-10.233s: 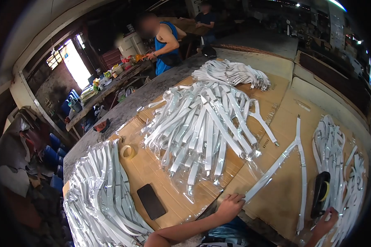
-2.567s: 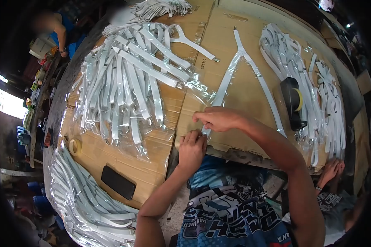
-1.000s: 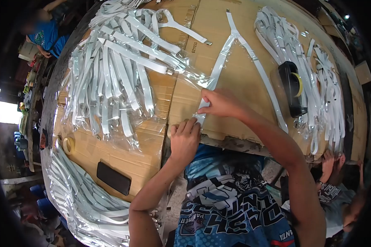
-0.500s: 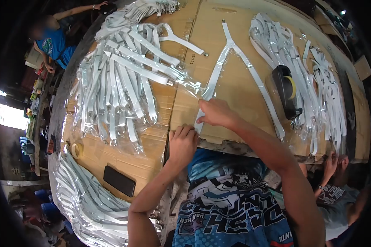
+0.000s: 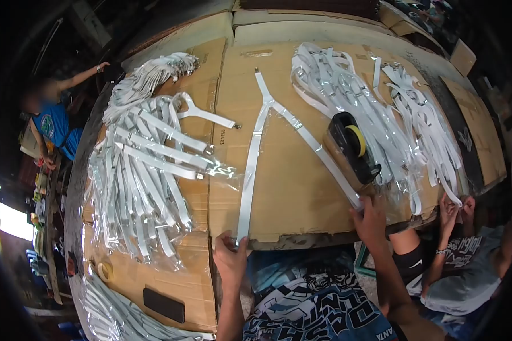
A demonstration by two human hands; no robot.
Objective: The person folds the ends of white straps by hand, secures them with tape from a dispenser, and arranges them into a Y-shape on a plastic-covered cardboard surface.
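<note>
A pair of white Y-shaped suspenders (image 5: 248,187) lies spread on the cardboard, its single short strap pointing away from me and its two long straps coming toward me. My left hand (image 5: 231,258) pinches the lower end of the left strap at the table's near edge. The end of the right strap is between the fingers of my right hand (image 5: 372,223), also by the near edge. Just beyond that hand stands a black tape dispenser (image 5: 347,153) with a yellow roll, beside the right strap.
Bagged white suspenders (image 5: 148,187) are heaped at left, with more piles (image 5: 352,102) at right. A phone (image 5: 164,305) and a tape roll (image 5: 104,271) lie near left. At right, a co-worker's hands (image 5: 458,211) hold a strap end; another person (image 5: 54,128) stands at far left.
My right hand has left the left strap and moved right to the other strap's end. My left hand now pinches the left strap's end. The camera view has shifted.
</note>
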